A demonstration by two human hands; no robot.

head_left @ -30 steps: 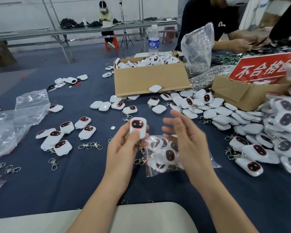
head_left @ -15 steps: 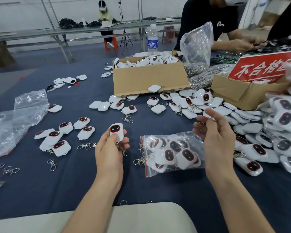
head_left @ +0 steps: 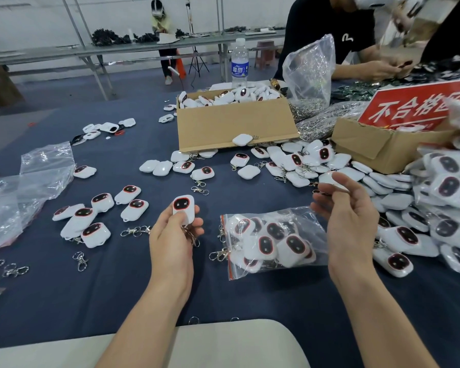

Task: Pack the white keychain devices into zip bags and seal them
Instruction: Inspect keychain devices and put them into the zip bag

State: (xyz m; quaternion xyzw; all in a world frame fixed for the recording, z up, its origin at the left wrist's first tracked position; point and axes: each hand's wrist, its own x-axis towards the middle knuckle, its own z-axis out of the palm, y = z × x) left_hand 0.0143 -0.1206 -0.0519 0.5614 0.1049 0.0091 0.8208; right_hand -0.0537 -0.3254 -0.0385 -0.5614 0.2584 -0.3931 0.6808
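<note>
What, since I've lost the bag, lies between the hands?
A filled zip bag lies between left hand, holding a device, and right hand; head view.

Glossy white plastic keychain device [head_left: 183, 210]; clear crinkled plastic zip bag [head_left: 274, 241]; matt cardboard box [head_left: 237, 126]; shiny metal clasps [head_left: 136, 231].

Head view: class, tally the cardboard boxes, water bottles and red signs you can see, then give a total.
Cardboard boxes: 2
Water bottles: 1
Red signs: 1
Total: 4
</note>
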